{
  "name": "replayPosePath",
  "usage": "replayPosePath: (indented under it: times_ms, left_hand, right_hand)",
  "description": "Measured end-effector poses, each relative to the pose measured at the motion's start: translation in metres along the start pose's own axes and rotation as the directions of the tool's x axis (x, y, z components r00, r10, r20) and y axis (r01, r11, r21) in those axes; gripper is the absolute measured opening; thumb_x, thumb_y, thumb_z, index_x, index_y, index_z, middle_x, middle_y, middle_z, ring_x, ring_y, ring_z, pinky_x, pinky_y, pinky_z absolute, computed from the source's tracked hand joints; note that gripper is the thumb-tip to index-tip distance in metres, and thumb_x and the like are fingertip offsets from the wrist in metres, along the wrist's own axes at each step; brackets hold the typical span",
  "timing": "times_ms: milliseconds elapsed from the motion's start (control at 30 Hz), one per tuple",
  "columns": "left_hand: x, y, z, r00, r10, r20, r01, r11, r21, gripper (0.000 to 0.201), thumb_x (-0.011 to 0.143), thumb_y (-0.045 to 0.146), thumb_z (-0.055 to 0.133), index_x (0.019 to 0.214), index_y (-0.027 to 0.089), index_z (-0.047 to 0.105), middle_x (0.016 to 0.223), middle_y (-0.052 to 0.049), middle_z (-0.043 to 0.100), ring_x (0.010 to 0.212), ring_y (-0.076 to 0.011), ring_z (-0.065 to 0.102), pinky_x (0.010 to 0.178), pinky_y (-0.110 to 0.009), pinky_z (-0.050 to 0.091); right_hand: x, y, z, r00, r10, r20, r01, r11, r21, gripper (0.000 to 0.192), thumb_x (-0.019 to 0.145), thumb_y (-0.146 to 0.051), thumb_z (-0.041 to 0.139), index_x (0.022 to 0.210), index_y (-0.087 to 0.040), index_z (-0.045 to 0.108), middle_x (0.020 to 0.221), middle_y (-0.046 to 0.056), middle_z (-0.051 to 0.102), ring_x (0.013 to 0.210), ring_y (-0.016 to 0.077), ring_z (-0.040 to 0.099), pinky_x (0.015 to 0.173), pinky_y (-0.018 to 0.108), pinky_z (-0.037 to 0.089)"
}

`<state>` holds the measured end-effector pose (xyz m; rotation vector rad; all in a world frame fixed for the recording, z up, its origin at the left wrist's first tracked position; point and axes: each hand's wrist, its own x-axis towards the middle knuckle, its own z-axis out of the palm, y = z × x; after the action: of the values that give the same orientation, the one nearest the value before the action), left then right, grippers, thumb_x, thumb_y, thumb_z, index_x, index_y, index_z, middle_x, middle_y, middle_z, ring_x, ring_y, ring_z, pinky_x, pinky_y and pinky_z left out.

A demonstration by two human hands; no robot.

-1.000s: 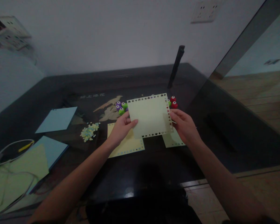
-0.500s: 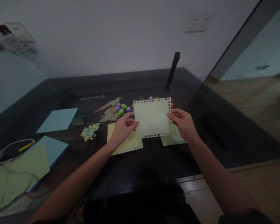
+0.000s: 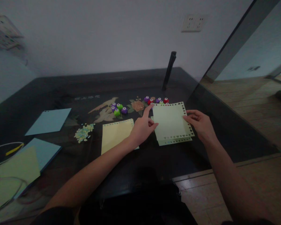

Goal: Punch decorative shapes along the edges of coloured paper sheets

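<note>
A pale green paper sheet (image 3: 170,120) with punched shapes along its edges lies on top of another green sheet (image 3: 175,141) on the dark table (image 3: 121,81). My left hand (image 3: 143,127) rests on its left edge, index finger stretched out. My right hand (image 3: 200,123) touches its right edge with the fingertips. A yellow punched sheet (image 3: 115,134) lies flat just left of my left hand. Small purple and green punches (image 3: 118,109) and purple and red punches (image 3: 155,100) sit behind the sheets.
A pile of paper confetti (image 3: 83,132) lies left of the yellow sheet. Blue sheets (image 3: 48,120) and a green sheet (image 3: 11,175) with cables sit at the left. A dark upright post (image 3: 168,71) stands at the back. The table edge drops off at the right.
The green sheet held up in both hands has come down to the right onto the other green sheet. My left hand's grip has loosened to fingers resting on its edge.
</note>
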<state>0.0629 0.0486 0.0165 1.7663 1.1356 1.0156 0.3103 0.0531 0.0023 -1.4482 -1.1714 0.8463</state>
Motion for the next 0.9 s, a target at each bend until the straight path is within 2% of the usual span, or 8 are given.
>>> replayPosePath:
  times_ms: [67,133,200,267,600,900]
  left_hand:
    - [0.002,-0.003,0.009,0.997,0.011,0.073,-0.016,0.997,0.071,0.053,0.074,0.020,0.062,0.124,0.021,0.047,0.062,0.002,0.064,0.057,-0.0155,0.059,0.063,-0.027,0.043]
    - [0.002,-0.007,0.017,0.990,0.011,0.141,-0.032,0.988,0.148,0.031,0.075,0.020,0.060,0.107,0.021,0.059,0.063,0.001,0.065,0.059,-0.0160,0.060,0.064,-0.027,0.044]
    - [0.001,-0.012,0.022,0.984,-0.006,0.177,-0.032,0.978,0.207,0.014,0.076,0.021,0.058,0.089,0.020,0.063,0.063,0.000,0.066,0.060,-0.0162,0.061,0.064,-0.027,0.044]
    - [-0.001,-0.016,0.026,0.981,-0.033,0.194,-0.015,0.970,0.243,0.006,0.076,0.021,0.059,0.080,0.020,0.063,0.062,0.000,0.066,0.058,-0.0159,0.062,0.063,-0.027,0.044]
    - [0.000,-0.023,0.025,0.974,-0.079,0.212,0.023,0.967,0.255,0.008,0.077,0.021,0.057,0.082,0.020,0.063,0.057,0.001,0.065,0.052,-0.0153,0.060,0.061,-0.028,0.044]
    - [0.003,-0.031,0.024,0.981,-0.061,0.184,0.013,0.968,0.251,0.014,0.077,0.019,0.057,0.090,0.021,0.062,0.057,0.002,0.062,0.054,-0.0160,0.059,0.065,-0.030,0.044]
  right_hand:
    - [-0.001,0.008,-0.009,1.000,-0.005,0.016,0.006,0.998,-0.056,0.039,0.062,-0.036,0.073,0.094,-0.017,0.062,0.059,-0.002,0.056,0.049,0.0110,0.048,0.046,0.025,0.037]
    - [-0.002,0.015,-0.014,0.999,-0.012,0.035,0.016,0.994,-0.104,0.040,0.063,-0.037,0.071,0.097,-0.016,0.062,0.059,-0.002,0.056,0.049,0.0114,0.048,0.045,0.025,0.037]
    - [-0.003,0.021,-0.016,0.998,-0.016,0.055,0.024,0.988,-0.150,0.042,0.064,-0.038,0.070,0.099,-0.016,0.062,0.059,-0.001,0.056,0.049,0.0120,0.049,0.044,0.025,0.036]
    - [-0.004,0.022,-0.014,0.997,-0.028,0.068,0.041,0.978,-0.203,0.041,0.065,-0.037,0.069,0.100,-0.016,0.061,0.060,0.000,0.058,0.050,0.0129,0.050,0.045,0.026,0.037]
    - [-0.005,0.022,-0.002,0.986,-0.131,0.102,0.163,0.879,-0.447,0.029,0.071,-0.033,0.062,0.096,-0.017,0.062,0.063,0.002,0.061,0.055,0.0151,0.052,0.055,0.030,0.041]
    - [-0.002,0.028,0.003,0.983,-0.160,0.092,0.185,0.834,-0.519,0.023,0.071,-0.028,0.060,0.091,-0.019,0.064,0.066,0.002,0.060,0.056,0.0150,0.052,0.056,0.030,0.041]
